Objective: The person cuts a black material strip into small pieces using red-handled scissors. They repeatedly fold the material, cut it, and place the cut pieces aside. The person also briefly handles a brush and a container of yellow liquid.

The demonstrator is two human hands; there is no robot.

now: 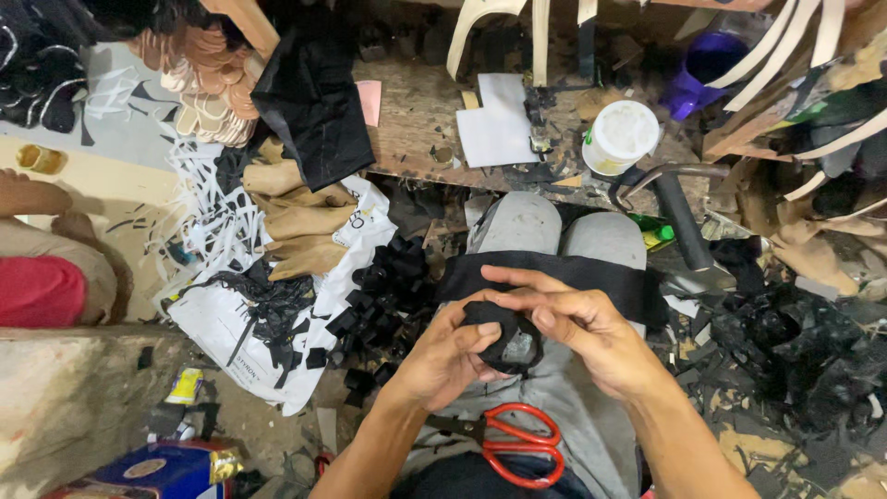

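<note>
Both hands, left hand (443, 356) and right hand (577, 328), are pinching a small black fabric piece (504, 337) over the lap, right above red-handled scissors (513, 444), with a black strip (554, 277) across the knees.

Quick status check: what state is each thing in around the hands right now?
Left hand: gripping the black piece.
Right hand: pinching the black piece.
Black piece: folded, held over the lap.
Red-handled scissors: closed, lying on the lap.
White tub: lid on, upright.

hands (517, 333) hide most of the black piece (504, 337).
</note>
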